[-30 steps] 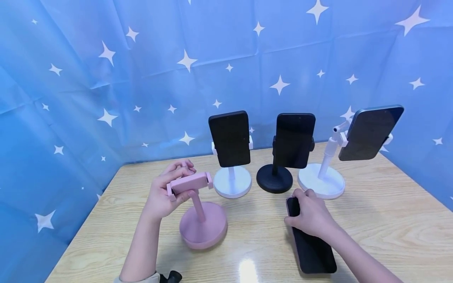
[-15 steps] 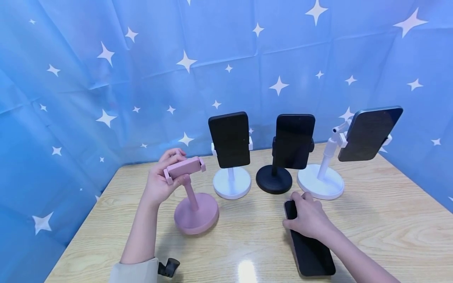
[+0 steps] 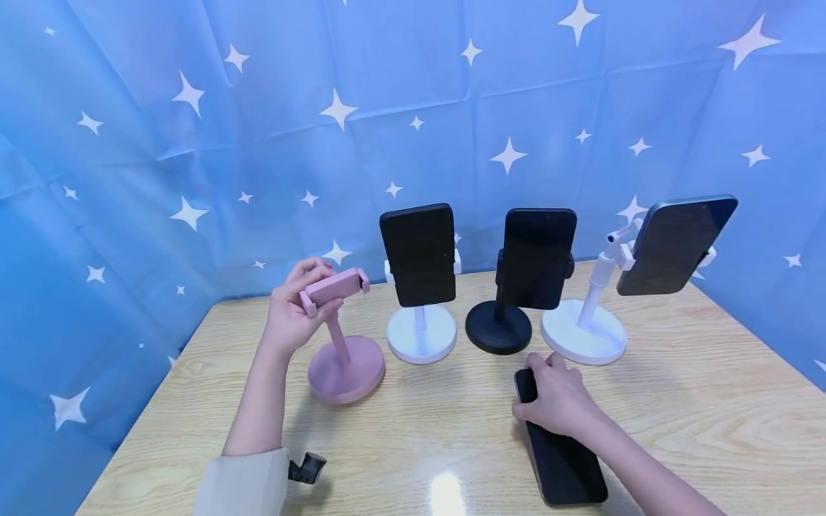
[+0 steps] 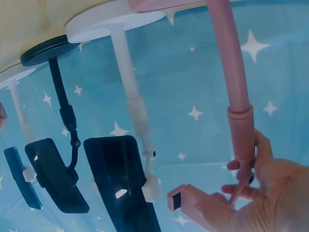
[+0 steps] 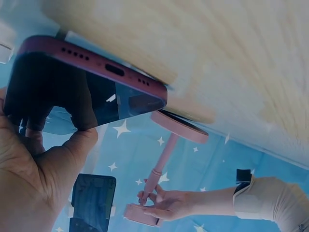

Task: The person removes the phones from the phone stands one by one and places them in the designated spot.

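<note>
On the left of the head view my left hand [image 3: 293, 312] holds the pink phone stand [image 3: 346, 369] by its clamp head. The thumb lies on the clamp's near side and the fingers curl behind it, as the left wrist view shows around the pink clamp [image 4: 190, 202]. I cannot tell whether its round base touches the table. My right hand [image 3: 561, 401] grips a dark phone [image 3: 571, 469] at its far end, thumb on the left edge and fingertips over the top. This phone lies screen up on the table; its port end [image 5: 115, 69] shows in the right wrist view.
Behind stand a white stand [image 3: 422, 347] with a phone [image 3: 419, 254], a black stand [image 3: 498, 333] with a phone [image 3: 539, 258], and another white stand [image 3: 584, 340] with a tilted phone [image 3: 677, 247]. A starry blue curtain [image 3: 271, 143] hangs behind the wooden table [image 3: 400, 444].
My left hand has moved the pink stand back and to the left, away from me. My right hand keeps its grip on the phone, nearly still.
</note>
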The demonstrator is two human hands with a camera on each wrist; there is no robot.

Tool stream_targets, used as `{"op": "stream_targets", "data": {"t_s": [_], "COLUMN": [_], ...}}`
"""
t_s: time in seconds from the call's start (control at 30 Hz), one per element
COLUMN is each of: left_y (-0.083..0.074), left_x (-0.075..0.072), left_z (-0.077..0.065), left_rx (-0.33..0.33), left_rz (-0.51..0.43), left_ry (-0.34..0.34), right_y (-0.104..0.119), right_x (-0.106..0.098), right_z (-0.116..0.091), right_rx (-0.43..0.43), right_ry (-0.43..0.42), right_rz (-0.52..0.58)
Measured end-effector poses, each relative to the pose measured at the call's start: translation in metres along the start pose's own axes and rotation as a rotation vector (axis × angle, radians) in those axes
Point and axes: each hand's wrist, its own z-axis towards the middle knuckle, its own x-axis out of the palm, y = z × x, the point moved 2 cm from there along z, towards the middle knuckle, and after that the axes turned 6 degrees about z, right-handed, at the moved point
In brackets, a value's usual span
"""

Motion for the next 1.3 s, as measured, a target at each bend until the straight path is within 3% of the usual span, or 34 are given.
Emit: {"op": "stream_targets", "data": {"t_s": [0.17,0.5,0.83,1.3], "left_y": [0.005,0.009,0.015,0.024], "left_x": [-0.001,-0.002,-0.013,-0.015], "left_z": [0.003,0.003,-0.002,0.000], "left_rx": [-0.011,-0.015,-0.057,-0.100], "left_rz": [-0.043,-0.025,-0.051,-0.036], "left_ry": [-0.009,0.015,0.014,-0.018], "right_y": [0.000,-0.002,-0.001,-0.002], "right_x": [0.003,0.002,0.004,0.004], "right_z": [0.001,0.001,0.004,0.004], "right_rx": [-0.009,0.021,0.032,0.066], "right_ry": [-0.001,0.011,0.051,0.080], "right_rz": [-0.001,0.034,0.021,0.023]}}
